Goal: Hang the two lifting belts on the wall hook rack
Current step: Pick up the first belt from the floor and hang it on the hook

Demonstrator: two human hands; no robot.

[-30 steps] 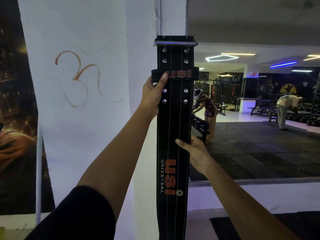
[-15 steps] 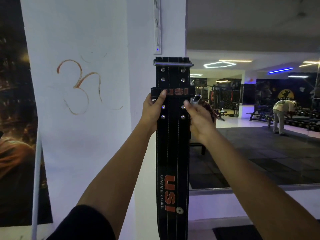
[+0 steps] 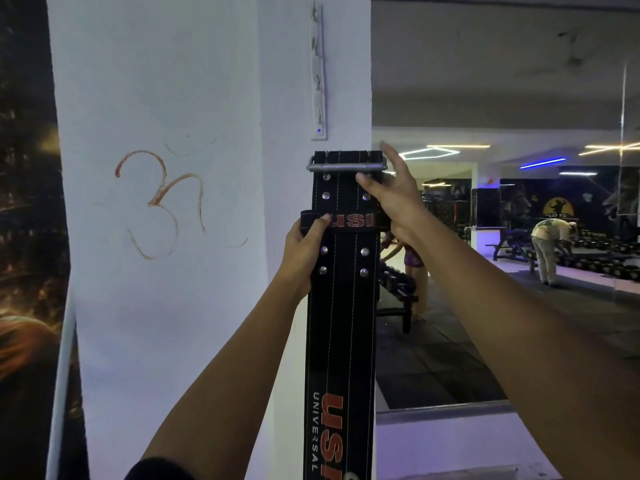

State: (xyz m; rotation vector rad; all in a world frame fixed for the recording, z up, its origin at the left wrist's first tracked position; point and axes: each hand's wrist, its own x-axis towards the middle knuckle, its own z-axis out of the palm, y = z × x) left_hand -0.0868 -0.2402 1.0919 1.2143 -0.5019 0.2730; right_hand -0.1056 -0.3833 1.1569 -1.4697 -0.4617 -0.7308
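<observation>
A black lifting belt (image 3: 341, 334) with red USI lettering hangs straight down in front of the white pillar. Its metal buckle bar (image 3: 346, 165) is at the top. My left hand (image 3: 304, 251) grips the belt's left edge at the keeper loop. My right hand (image 3: 391, 195) holds the top right corner just under the buckle, thumb on the front and fingers spread behind. The white hook rack (image 3: 318, 74) runs vertically on the pillar, directly above the buckle and apart from it. Only one belt is in view.
A white pillar (image 3: 166, 271) with an orange drawn symbol (image 3: 162, 202) stands to the left. A large wall mirror (image 3: 502, 271) on the right reflects the gym floor, benches, dumbbell racks and a bending person (image 3: 550, 247). A dark poster (image 3: 27, 237) covers the far left.
My right hand has climbed from the belt's middle to its top right corner by the buckle. The hook rack has come into view above the belt as the view tilted up.
</observation>
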